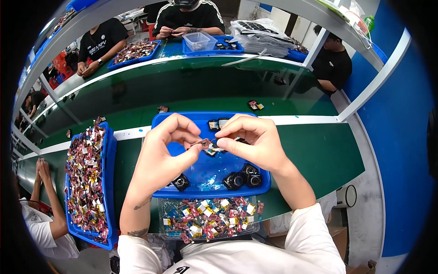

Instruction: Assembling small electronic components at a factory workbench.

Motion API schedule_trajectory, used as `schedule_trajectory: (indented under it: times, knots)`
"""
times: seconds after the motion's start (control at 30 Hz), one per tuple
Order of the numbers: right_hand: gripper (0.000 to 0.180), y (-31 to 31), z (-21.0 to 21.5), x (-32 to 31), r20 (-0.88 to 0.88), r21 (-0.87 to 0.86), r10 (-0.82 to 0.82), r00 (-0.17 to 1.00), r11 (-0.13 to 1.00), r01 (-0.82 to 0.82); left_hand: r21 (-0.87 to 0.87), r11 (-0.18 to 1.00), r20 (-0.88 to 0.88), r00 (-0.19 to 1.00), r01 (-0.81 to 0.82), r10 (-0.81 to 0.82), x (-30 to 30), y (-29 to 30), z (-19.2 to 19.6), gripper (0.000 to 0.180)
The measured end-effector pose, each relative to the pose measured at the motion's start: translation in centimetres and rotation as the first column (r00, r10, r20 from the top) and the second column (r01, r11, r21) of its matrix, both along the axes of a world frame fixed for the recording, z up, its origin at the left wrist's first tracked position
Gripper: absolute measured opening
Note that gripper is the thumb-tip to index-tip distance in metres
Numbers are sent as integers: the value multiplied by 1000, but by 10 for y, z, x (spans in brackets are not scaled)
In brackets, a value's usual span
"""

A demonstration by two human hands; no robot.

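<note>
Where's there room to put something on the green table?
There's bare green table right of the right hand, this side of the white strip. A narrow gap lies between the left bin and blue tray. The bin and clear tray are crowded with parts.

Head-worn fisheye view, from above, facing down and forward, near the fingers [185, 122]

Pinched in left hand [169, 153], frame centre: small reddish board [203, 143]. Right beside: right hand [255, 141], fingertips together. Beneath: blue tray [207, 181], black round-faced units [244, 178] inside. Lower centre: heaped boards [212, 219]. Left: filled blue bin [110, 169]. Underneath: green bench [315, 155].
</note>
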State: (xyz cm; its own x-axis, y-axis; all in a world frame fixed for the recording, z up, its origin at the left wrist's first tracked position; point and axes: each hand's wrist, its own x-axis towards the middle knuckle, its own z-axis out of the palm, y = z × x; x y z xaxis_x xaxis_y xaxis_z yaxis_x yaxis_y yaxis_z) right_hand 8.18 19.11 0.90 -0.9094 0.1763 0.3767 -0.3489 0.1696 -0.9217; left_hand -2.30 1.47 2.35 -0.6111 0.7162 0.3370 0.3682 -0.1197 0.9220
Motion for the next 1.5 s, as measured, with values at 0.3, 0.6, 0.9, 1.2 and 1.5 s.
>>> schedule_trajectory:
  times: [0.3,0.6,0.9,1.2,1.5]
  knots:
    - [16,4,1,-4,-376,433,-2,927,884,178,-128,983,-33,990,132,-137,-6,5,-5,9]
    - [11,1,-3,1,-191,-47,96,977,993,-106,-13,996,0,996,90,-90,0,3,-4,11]
    - [9,0,-13,-5,-127,-85,55,990,994,-66,-74,983,-42,984,170,-174,-1,3,-3,11]
    - [43,-4,-31,-15,243,635,160,957,720,-282,92,994,59,996,56,-61,-12,-12,10,9]
    - [23,18,-70,-35,97,975,-322,942,220,-25,32,996,-23,997,79,-78,-11,-14,10,8]
